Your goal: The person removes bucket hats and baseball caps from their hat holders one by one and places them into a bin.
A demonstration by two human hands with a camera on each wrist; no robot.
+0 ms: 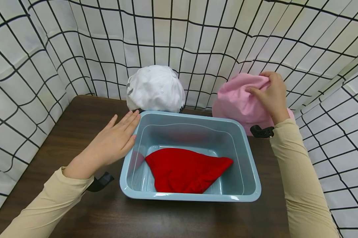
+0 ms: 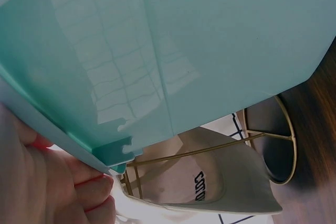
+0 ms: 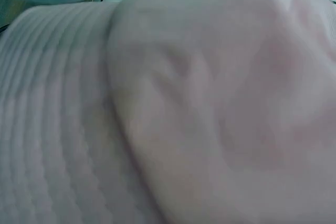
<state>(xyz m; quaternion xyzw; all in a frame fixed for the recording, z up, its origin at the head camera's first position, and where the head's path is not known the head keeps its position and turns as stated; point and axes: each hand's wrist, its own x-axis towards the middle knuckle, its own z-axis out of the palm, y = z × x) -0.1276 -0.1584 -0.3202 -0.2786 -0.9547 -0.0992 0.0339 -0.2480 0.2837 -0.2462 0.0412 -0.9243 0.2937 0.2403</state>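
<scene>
In the head view, a light blue plastic bin (image 1: 194,197) stands on the table with a red cloth hat (image 1: 188,172) lying in it. My left hand (image 1: 111,140) is at the bin's left rim, fingers straight and close together. In the left wrist view, its fingers (image 2: 92,192) lie against the rim beside the glossy outer wall. My right hand (image 1: 271,94) pinches the crown of a pink hat (image 1: 234,99) at the bin's back right. Rows of stitching on the pink hat's brim (image 3: 58,103) fill the left of the right wrist view.
Behind the bin is a white cap (image 1: 156,88). The left wrist view shows its underside, with dark lettering, on a gold wire stand (image 2: 294,150). White cloth with a black grid (image 1: 167,29) surrounds the dark wooden table (image 1: 77,122) at the back and sides.
</scene>
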